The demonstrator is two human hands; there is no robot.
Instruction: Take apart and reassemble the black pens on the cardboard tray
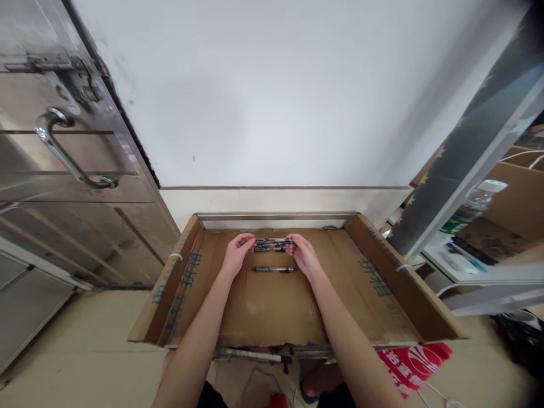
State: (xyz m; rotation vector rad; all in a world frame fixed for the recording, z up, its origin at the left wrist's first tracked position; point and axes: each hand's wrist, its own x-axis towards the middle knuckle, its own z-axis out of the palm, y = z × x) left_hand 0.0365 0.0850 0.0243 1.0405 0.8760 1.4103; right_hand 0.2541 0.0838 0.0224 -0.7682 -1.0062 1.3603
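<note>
At least two pens (271, 242) are bunched side by side at the middle of the far half of the bench (272, 311); overlap prevents an exact count. Two hands hold them: the left grip (237, 253), at 9 o'clock, pinches one end between thumb and fingers, and the right grip (304, 254), at 3 o'clock, pinches the other. One single pen (273, 269) lies apart from them, just toward 6 o'clock, roughly parallel, touched by neither hand.

The bench is lined with cardboard, with two raised side walls, one at 9 and one at 3 o'clock. Two white ties, one per wall, show at the left (175, 256) and the right (403, 267). Farther out are one white wall (272, 102) at 12 o'clock, one door handle (76, 152) toward 10, one bottle (471, 205) near 3, and one red printed sheet (419, 365) at 4.
</note>
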